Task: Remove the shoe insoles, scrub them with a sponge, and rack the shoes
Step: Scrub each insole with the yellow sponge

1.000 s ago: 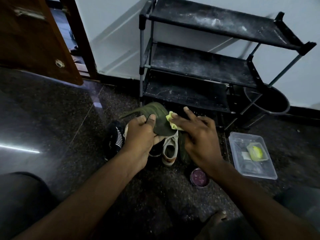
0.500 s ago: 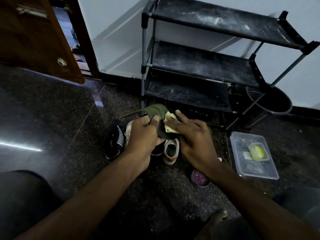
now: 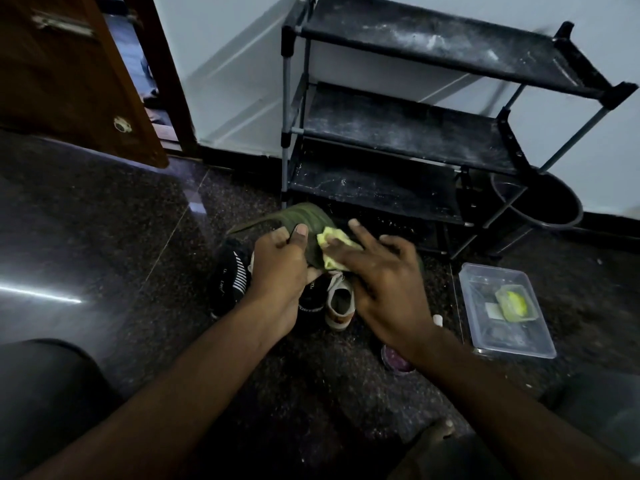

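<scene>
The left hand (image 3: pixel 280 268) clasps a curved, ribbed olive insole (image 3: pixel 304 216), thumb on top. The right hand (image 3: pixel 384 278) presses a soft yellow sponge (image 3: pixel 332 242) onto it with flat, spread fingers, just beside that thumb.

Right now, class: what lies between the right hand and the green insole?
The yellow sponge, pressed by the right hand onto the green insole, seen in the head view.

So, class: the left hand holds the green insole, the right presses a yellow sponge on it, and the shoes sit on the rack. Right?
No: the head view shows the shoes on the floor before the rack. The rest holds.
</scene>
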